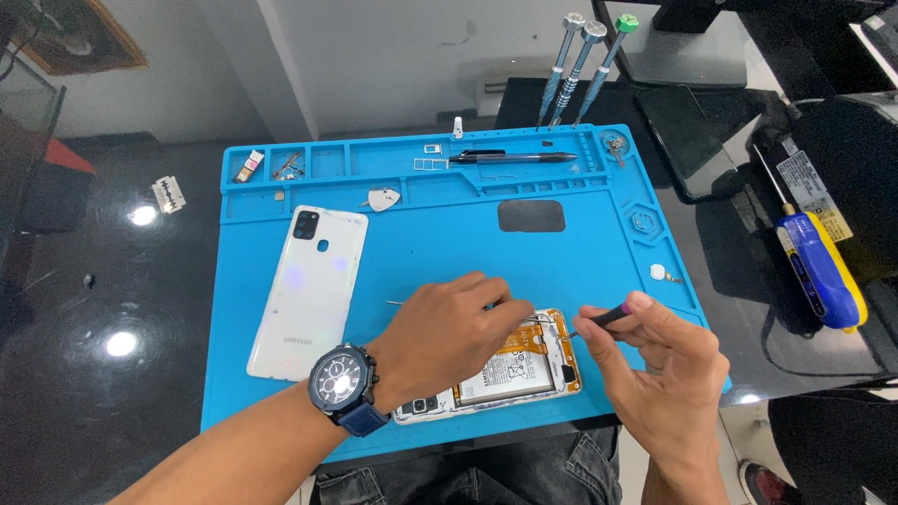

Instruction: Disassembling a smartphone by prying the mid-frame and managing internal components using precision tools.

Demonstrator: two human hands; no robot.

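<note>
An opened phone (510, 374) lies on the blue work mat (440, 252) near its front edge, battery and orange-framed inside showing. My left hand (449, 332), with a wristwatch (344, 385), rests over the phone and pinches thin metal tweezers (412, 304) that point at its upper end. My right hand (669, 369) holds a small dark tool (606, 318) between thumb and fingers, its tip just beside the phone's top right corner. The phone's white back cover (313, 290) lies face down to the left.
Three screwdrivers (580, 65) stand at the mat's far edge, a black pen (510, 157) and small parts lie in its tray slots. A blue-yellow tool (818, 266), a dark phone (687, 140) and a razor blade (169, 194) sit on the black table.
</note>
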